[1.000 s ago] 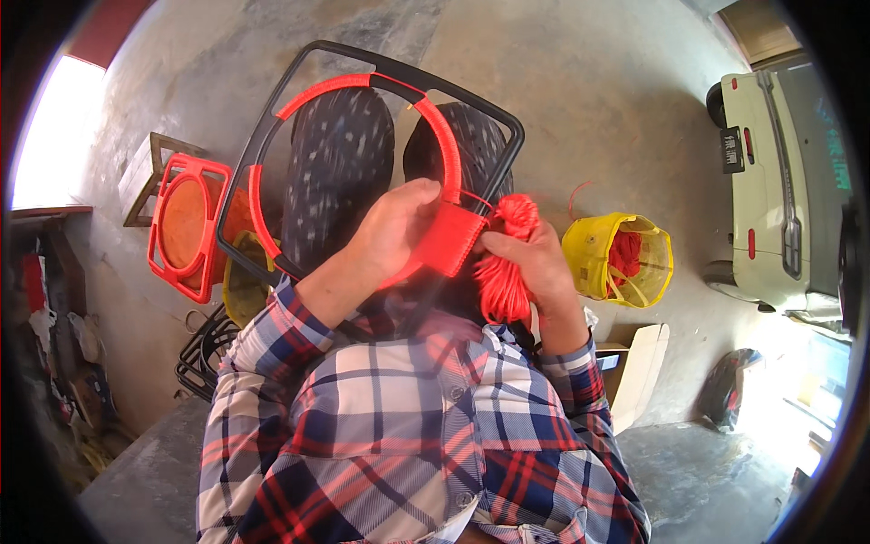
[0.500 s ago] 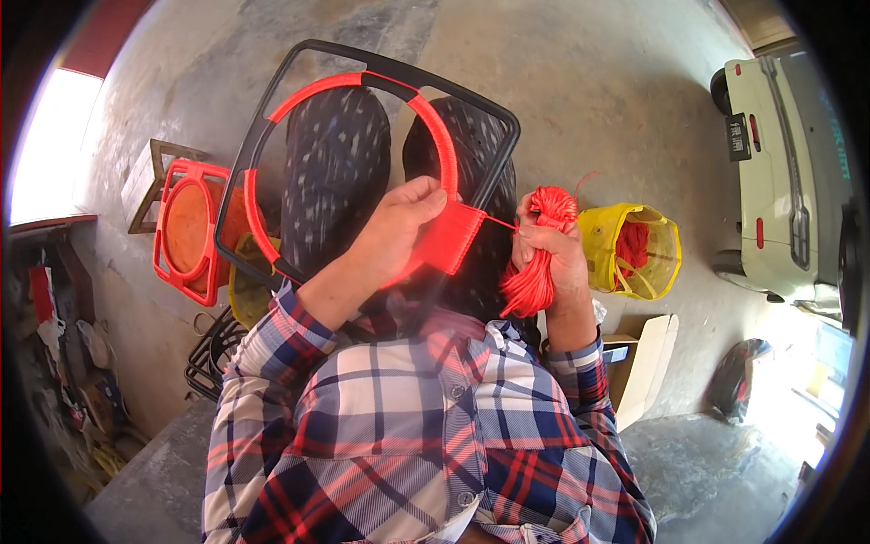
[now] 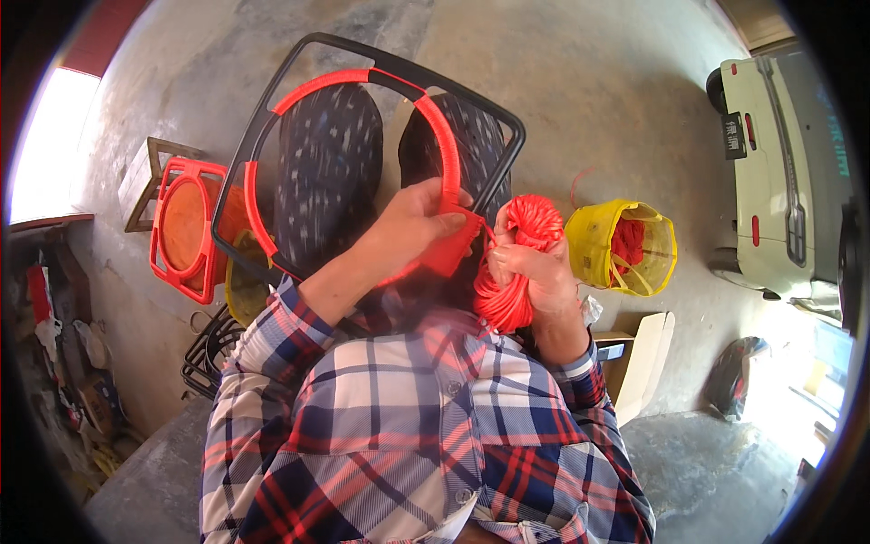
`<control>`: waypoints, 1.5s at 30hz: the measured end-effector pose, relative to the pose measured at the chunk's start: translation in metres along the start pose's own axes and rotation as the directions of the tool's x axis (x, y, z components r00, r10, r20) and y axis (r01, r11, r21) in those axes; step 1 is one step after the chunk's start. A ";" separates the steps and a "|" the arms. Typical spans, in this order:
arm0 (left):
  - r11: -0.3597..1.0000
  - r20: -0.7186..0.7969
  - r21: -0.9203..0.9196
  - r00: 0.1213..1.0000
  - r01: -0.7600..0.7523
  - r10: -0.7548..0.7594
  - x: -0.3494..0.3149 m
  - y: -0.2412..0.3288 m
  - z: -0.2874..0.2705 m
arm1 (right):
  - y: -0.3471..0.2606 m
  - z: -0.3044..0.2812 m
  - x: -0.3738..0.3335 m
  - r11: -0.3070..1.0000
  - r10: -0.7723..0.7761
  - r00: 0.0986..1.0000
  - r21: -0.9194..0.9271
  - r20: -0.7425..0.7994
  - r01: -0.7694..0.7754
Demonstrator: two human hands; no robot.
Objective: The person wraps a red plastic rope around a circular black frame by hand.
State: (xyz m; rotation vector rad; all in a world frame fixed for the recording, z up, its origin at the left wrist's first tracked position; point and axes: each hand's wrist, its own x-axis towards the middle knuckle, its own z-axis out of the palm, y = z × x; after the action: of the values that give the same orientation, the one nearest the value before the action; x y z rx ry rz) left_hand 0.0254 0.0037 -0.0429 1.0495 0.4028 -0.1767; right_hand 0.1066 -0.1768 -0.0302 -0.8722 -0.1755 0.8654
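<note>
Across my lap rests a black frame (image 3: 272, 95) with rounded corners and a round ring inside it. Much of the ring is wrapped in red cord (image 3: 441, 127). At its near right side the cord forms a flat, tightly wound red patch (image 3: 453, 249). My left hand (image 3: 412, 227) is closed on the ring and the edge of this patch, thumb on top. Just right of the frame, my right hand (image 3: 539, 272) grips a thick hank of shiny red cord (image 3: 530, 222). A short strand runs between hank and patch.
Right of my knees stands a yellow bucket (image 3: 594, 245) with red cord inside. At left are a red frame (image 3: 159, 227), a wooden stool (image 3: 136, 195) and black frames (image 3: 208, 354). An open cardboard box (image 3: 643, 363) lies near my right elbow; a pale vehicle (image 3: 770, 172) stands far right.
My right hand has come left with the hank, close to the patch, and the strand between them is shorter. My left fingers have shifted right along the patch's upper edge.
</note>
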 end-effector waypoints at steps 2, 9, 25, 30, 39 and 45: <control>0.999 -0.032 0.042 0.999 0.007 -0.005 0.003 0.000 -0.006 | -0.004 -0.033 0.009 0.997 0.003 0.999 -0.081 -0.042 -0.006; 0.969 0.082 -0.243 0.996 0.048 -0.029 -0.003 0.000 -0.014 | -0.105 -0.146 -0.029 0.838 -0.522 0.669 -0.463 -0.529 0.288; 0.863 0.072 -0.504 0.997 0.045 -0.010 -0.014 0.013 0.002 | -0.015 0.016 0.015 0.319 0.122 0.954 -0.922 0.272 0.222; 0.901 0.021 -0.433 0.999 -0.031 0.044 -0.005 0.008 -0.008 | -0.009 -0.006 0.030 0.492 -0.072 0.988 -0.856 0.138 0.156; 0.702 -0.299 0.435 0.645 -0.564 0.703 -0.007 -0.008 -0.014 | 0.002 0.026 0.055 -0.166 -0.359 0.733 -0.812 0.578 0.559; 0.449 -0.127 0.515 0.453 -0.730 0.883 -0.009 -0.005 -0.002 | 0.017 0.022 0.069 0.481 -0.383 0.816 -0.661 0.433 0.576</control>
State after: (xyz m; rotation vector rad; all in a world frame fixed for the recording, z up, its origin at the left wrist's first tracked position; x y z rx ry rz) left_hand 0.0151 0.0025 -0.0439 1.5907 0.1436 0.9219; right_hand 0.1313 -0.1082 -0.0423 -1.4345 -1.0321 0.2947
